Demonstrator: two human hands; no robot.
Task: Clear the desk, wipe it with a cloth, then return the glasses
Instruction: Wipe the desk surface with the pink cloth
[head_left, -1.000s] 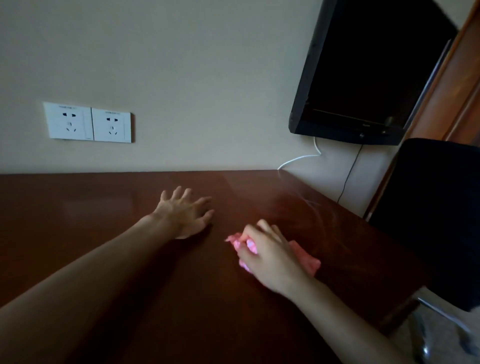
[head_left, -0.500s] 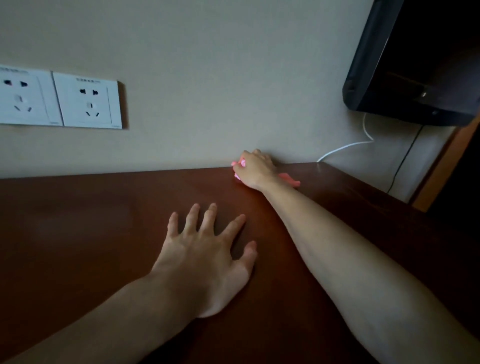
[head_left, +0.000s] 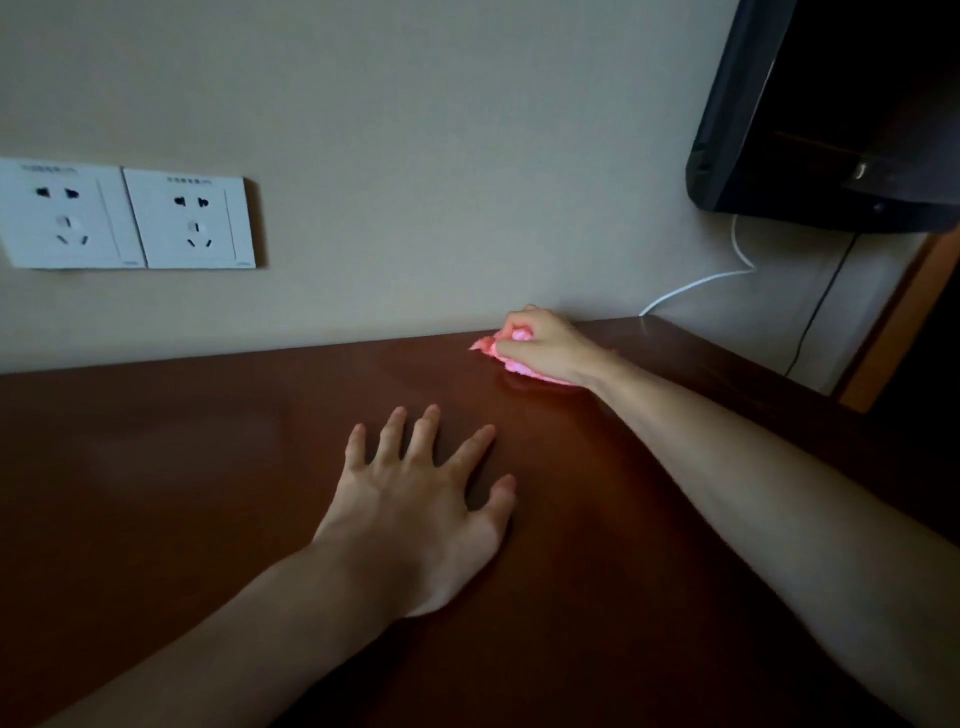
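Observation:
A dark red-brown wooden desk (head_left: 208, 493) fills the lower part of the head view. My right hand (head_left: 545, 345) is stretched out to the desk's far edge by the wall, its fingers closed on a bunched pink cloth (head_left: 511, 364) that lies pressed on the wood. My left hand (head_left: 421, 509) rests flat on the middle of the desk, palm down, fingers spread, holding nothing. No glasses are in view.
Two white wall sockets (head_left: 124, 218) sit above the desk at the left. A black wall-mounted screen (head_left: 831, 114) hangs at the upper right, with a white cable (head_left: 696, 283) and a black cable (head_left: 821, 306) running down behind the desk's right end.
My right hand slid the pink cloth from the near right part of the desk to the far edge by the wall. The view moved closer to the wall; my left hand stayed flat.

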